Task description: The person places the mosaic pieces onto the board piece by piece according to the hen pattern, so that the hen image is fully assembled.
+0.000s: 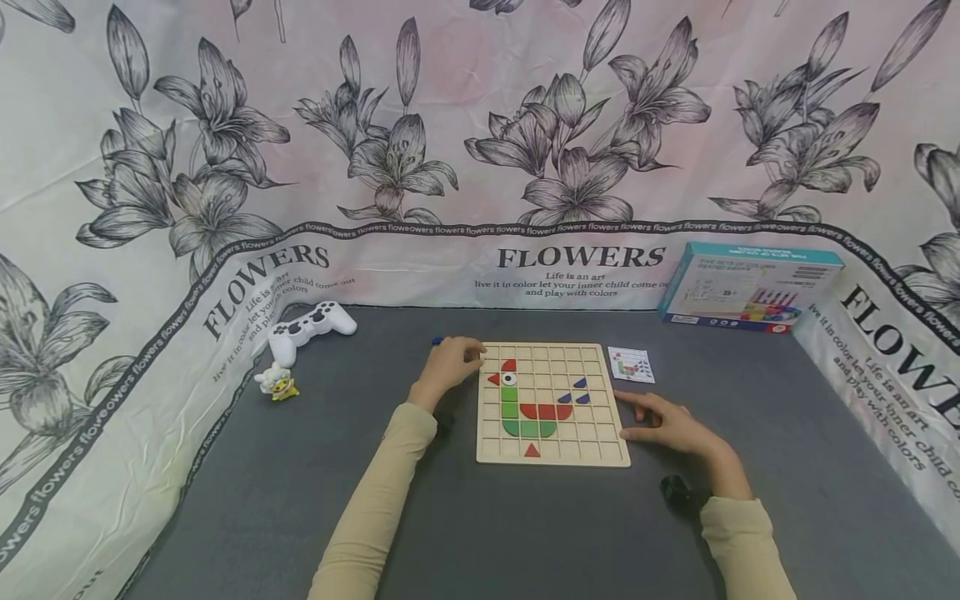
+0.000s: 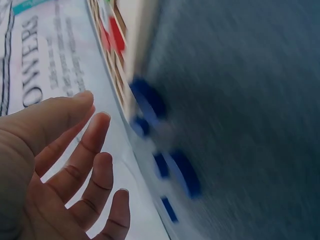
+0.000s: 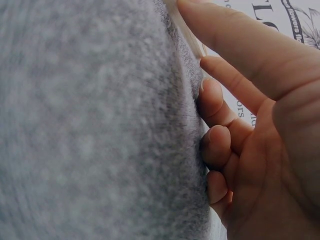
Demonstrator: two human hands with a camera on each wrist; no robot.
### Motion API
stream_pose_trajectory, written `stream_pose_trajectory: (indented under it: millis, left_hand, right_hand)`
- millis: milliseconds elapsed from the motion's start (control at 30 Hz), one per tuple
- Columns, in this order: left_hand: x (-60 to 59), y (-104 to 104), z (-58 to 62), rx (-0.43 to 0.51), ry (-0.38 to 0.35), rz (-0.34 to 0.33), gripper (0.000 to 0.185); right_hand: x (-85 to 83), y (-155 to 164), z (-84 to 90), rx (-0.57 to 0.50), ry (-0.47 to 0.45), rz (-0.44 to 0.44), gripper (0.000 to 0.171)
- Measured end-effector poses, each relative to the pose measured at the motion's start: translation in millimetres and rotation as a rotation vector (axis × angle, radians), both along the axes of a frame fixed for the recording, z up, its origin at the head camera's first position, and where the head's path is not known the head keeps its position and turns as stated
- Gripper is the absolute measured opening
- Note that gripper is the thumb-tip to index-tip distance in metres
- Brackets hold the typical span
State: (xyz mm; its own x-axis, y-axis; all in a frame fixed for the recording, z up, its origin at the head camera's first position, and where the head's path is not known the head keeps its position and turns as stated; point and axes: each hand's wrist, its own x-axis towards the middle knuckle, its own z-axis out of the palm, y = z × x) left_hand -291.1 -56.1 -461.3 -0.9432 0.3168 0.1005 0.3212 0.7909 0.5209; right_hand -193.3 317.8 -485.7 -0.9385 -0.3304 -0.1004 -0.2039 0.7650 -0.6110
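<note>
A wooden grid board (image 1: 592,442) lies on the grey mat and carries red, green and blue pieces (image 1: 536,411) laid out as a rooster. My left hand (image 1: 452,362) hovers at the board's top-left corner, beside a few loose blue pieces (image 1: 437,340). In the left wrist view the left hand (image 2: 75,165) has its fingers spread and holds nothing, with the blurred blue pieces (image 2: 150,102) just beyond the fingertips. My right hand (image 1: 663,423) rests on the mat at the board's right edge. In the right wrist view the right hand (image 3: 260,100) lays its forefinger along the board's edge (image 3: 192,37), its other fingers curled against the mat.
A small picture card (image 1: 631,364) lies right of the board's top corner. A teal box (image 1: 750,287) stands at the back right. A white game controller (image 1: 311,327) and a small duck toy (image 1: 276,382) sit at the left. Flower-printed cloth walls surround the mat.
</note>
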Motion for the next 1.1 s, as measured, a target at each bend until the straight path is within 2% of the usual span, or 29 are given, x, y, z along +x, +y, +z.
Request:
stream_pose_trajectory:
  millis: [133,300,533,900,1100]
  left_hand:
    - [-5.9,-18,-4.9,-0.007,0.001,0.039,0.025]
    - [-10.0,-36,-5.3,-0.030,-0.018,0.086,0.026]
    - [-17.3,-53,-6.3,-0.037,-0.046,0.113,0.031]
    - [-35.5,-58,-12.6,-0.102,-0.090,0.117,0.041]
    - [-41.2,-59,-13.0,-0.067,-0.124,0.098,0.040]
  right_hand:
    - [0.8,0,1.9,-0.002,-0.021,-0.010,0.069]
    - [1.0,0,4.4,-0.004,-0.066,-0.027,0.070]
    - [1.4,1,2.8,-0.021,-0.052,-0.023,0.069]
    - [0.7,2,-1.4,-0.010,-0.039,-0.019,0.069]
    - [1.3,2,-0.2,-0.021,-0.038,-0.015,0.068]
